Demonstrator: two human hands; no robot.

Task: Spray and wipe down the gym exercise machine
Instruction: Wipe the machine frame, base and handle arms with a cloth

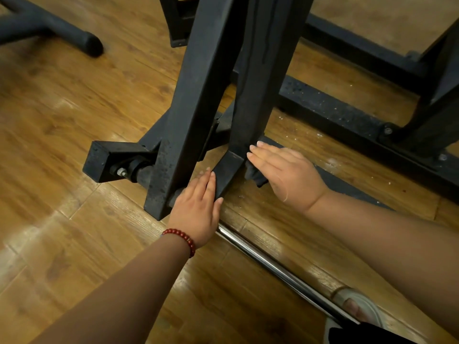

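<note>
The black steel frame of the gym machine (198, 95) rises from the wooden floor as two slanted posts that meet a base bar. My left hand (196, 207), with a red bead bracelet at the wrist, lies flat with straight fingers against the foot of the right-hand post. My right hand (280, 170) presses with straight fingers on a dark cloth (253, 176) against the other side of that post's foot. Only a corner of the cloth shows under the palm. No spray bottle is in view.
A chrome bar (285, 274) lies on the floor along the base. White specks dot the long black base rail (347, 115) at the right. Another black tube foot (62, 31) sits at the upper left. A sandalled foot (357, 306) is at the lower right.
</note>
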